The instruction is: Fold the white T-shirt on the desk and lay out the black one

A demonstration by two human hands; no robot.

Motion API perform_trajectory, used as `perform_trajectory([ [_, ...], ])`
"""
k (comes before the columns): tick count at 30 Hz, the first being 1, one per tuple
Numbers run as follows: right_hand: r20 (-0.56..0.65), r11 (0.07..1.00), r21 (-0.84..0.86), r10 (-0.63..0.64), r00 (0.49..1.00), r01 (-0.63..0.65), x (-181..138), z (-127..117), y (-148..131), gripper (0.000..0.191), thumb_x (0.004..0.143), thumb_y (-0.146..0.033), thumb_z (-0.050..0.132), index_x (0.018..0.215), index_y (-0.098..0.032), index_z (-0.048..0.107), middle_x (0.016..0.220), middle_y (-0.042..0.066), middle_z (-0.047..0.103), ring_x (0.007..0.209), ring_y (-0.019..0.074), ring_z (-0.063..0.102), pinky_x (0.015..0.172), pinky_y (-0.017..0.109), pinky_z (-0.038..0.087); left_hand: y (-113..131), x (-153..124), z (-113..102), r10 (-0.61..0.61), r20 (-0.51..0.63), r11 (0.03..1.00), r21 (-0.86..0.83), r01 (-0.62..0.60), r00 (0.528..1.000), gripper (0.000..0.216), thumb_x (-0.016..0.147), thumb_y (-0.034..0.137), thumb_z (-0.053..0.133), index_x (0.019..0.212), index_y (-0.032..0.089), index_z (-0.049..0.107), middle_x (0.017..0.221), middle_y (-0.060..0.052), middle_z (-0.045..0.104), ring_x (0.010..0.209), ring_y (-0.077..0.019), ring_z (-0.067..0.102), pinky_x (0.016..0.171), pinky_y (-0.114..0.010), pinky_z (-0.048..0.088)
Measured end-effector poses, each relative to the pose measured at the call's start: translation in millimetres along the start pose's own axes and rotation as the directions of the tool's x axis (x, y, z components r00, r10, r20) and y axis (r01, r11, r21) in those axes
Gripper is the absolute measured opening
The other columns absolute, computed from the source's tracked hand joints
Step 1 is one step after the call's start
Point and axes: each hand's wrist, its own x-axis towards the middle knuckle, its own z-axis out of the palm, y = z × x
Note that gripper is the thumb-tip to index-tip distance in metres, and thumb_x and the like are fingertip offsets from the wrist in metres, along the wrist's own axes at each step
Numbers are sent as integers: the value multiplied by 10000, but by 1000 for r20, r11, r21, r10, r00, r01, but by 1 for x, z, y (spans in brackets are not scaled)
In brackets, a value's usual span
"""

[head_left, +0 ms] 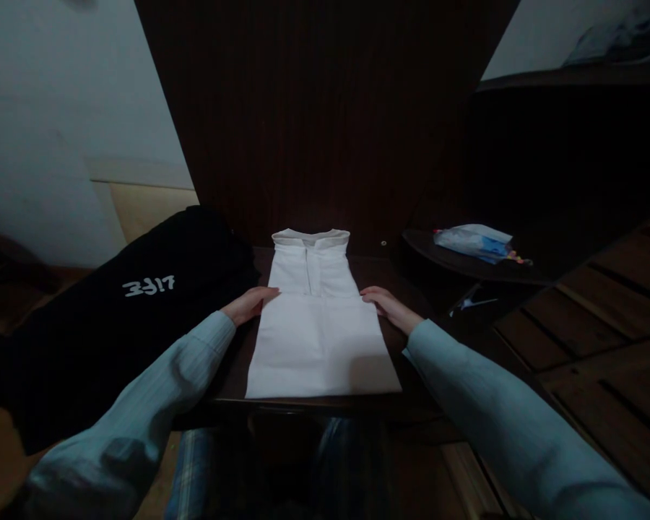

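Note:
A white folded garment (321, 339) lies flat on the dark tabletop in front of me. At its far end is a collar-like band with a short slit below it, and a crease or fold edge crosses its middle. My left hand (249, 305) grips the left edge near that crease, thumb on top and fingers partly hidden. On the opposite edge, at about the same height, my right hand (388, 306) has its thumb and fingers closed on the cloth. The near hem reaches the table's front edge.
Black cloth (141, 318) with white lettering is heaped to the left. A dark upright panel (325, 130) rises behind the table. On a small shelf (466, 266) at right lies a clear plastic packet (474, 242). Slatted wood (601, 339) shows farther right.

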Motion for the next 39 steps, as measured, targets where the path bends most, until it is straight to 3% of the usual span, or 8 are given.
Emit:
perform_trajectory([
  [6,148,902,-393,-130,980,179,13,4,-29,209,622,-357,609,678,-156,595,652,14,587,593,120,517,528,222,378,17,26,4,191,-84,913,382,-146,978,390,450,400,744,676,130,577,655,-15,597,615,-119,526,568,-226,395],
  [11,228,710,-644,-178,957,285,21,25,-43,302,645,-440,623,714,-145,626,754,49,631,674,138,555,559,209,379,19,50,24,185,124,698,682,-219,975,395,501,492,679,638,141,561,604,11,561,568,-104,478,527,-213,363],
  [17,239,685,-693,-74,968,223,25,28,-44,438,651,-553,588,781,-137,625,818,79,641,713,164,570,559,214,391,13,47,37,286,342,539,715,-445,895,393,572,359,658,891,136,607,678,4,587,598,-113,496,574,-218,392],
  [23,441,687,-589,-167,882,425,11,28,-49,355,710,-447,569,836,-119,617,831,63,630,727,150,557,595,212,400,24,33,38,360,497,619,506,-601,789,419,653,321,594,1025,128,586,990,-64,628,864,-158,556,792,-261,418],
  [28,453,718,-371,-414,790,589,11,30,-58,294,752,-339,534,941,-127,610,921,48,629,839,143,557,741,232,409,33,35,32,358,498,658,466,-592,790,486,662,369,602,1088,137,560,961,-48,625,828,-147,556,749,-251,432],
  [32,401,700,-510,-321,858,500,26,35,-49,242,766,-257,527,953,-124,601,929,56,633,828,130,556,733,223,401,21,52,26,318,317,620,643,-449,893,465,672,412,573,1015,99,569,756,-36,614,659,-132,539,593,-231,425],
  [35,371,592,-679,-234,898,435,30,40,-39,268,815,-352,477,926,-134,588,847,61,635,741,133,555,642,212,388,13,55,24,341,203,428,836,-344,918,375,716,470,504,843,128,593,715,-46,608,647,-151,544,571,-240,405],
  [39,364,395,-803,-267,892,446,25,43,-34,381,841,-476,399,995,-161,547,899,89,633,799,164,570,659,223,371,11,44,24,368,190,105,964,-244,910,434,786,532,363,819,160,583,760,-82,632,710,-204,584,605,-273,398],
])
